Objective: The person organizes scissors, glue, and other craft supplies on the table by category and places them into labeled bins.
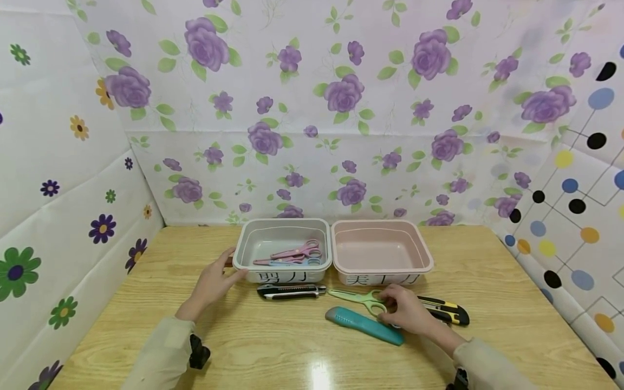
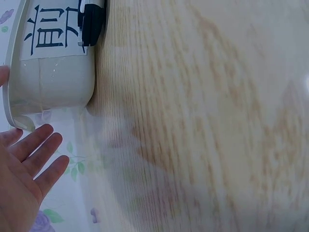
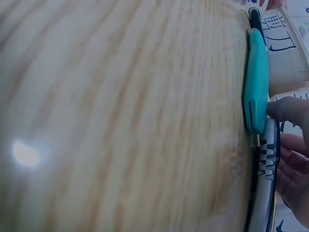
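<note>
My left hand (image 1: 213, 283) is at the left end of the grey bin (image 1: 280, 268), thumb by the front rim; in the left wrist view its fingers are spread and fairly straight beside the bin's end. My right hand (image 1: 407, 310) pinches light-green scissors (image 1: 358, 297) by their handle loops, blades pointing left. Just in front of the scissors lies a teal utility knife (image 1: 363, 325). A grey utility knife (image 3: 267, 179) is close under the right hand in the right wrist view. Partly behind that hand lies a yellow-and-black utility knife (image 1: 450, 312).
Pink and blue scissors (image 1: 297, 253) lie inside the grey bin. Beside it stands a pink bin (image 1: 382, 271), its inside bare. A black utility knife (image 1: 290, 291) lies before the grey bin's label. Flowered and dotted sheets (image 1: 312, 108) surround the wooden table (image 1: 253, 346).
</note>
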`<action>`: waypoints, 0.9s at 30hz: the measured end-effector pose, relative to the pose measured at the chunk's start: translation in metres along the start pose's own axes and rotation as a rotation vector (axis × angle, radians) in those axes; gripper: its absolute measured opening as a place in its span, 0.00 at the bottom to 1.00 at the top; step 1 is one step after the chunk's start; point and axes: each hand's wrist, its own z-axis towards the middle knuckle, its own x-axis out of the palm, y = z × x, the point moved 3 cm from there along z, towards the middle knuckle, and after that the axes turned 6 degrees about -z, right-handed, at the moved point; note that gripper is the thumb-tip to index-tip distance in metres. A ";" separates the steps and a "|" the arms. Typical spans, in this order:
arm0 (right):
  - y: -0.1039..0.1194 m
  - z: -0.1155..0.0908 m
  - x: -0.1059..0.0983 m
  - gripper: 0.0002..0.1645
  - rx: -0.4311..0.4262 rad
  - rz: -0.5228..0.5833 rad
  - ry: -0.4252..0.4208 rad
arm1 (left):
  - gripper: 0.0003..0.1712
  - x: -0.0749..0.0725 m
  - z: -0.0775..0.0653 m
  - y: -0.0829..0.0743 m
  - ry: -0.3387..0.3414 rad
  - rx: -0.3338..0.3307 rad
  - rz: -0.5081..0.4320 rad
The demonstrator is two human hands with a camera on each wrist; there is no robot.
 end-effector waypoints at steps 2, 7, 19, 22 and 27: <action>0.000 0.001 0.000 0.21 -0.010 -0.007 0.002 | 0.40 0.000 0.000 0.001 0.004 -0.005 0.000; 0.001 0.002 0.001 0.23 -0.023 -0.034 0.009 | 0.41 0.000 0.000 0.001 0.014 -0.016 0.000; 0.004 0.004 0.004 0.23 0.022 -0.094 0.030 | 0.40 0.000 -0.001 -0.002 0.019 -0.024 -0.002; 0.005 0.005 0.003 0.22 0.032 -0.124 0.023 | 0.40 0.000 -0.001 -0.001 0.022 -0.024 0.002; 0.006 0.005 -0.002 0.21 0.041 -0.109 0.008 | 0.41 0.000 -0.001 0.000 0.019 -0.027 0.003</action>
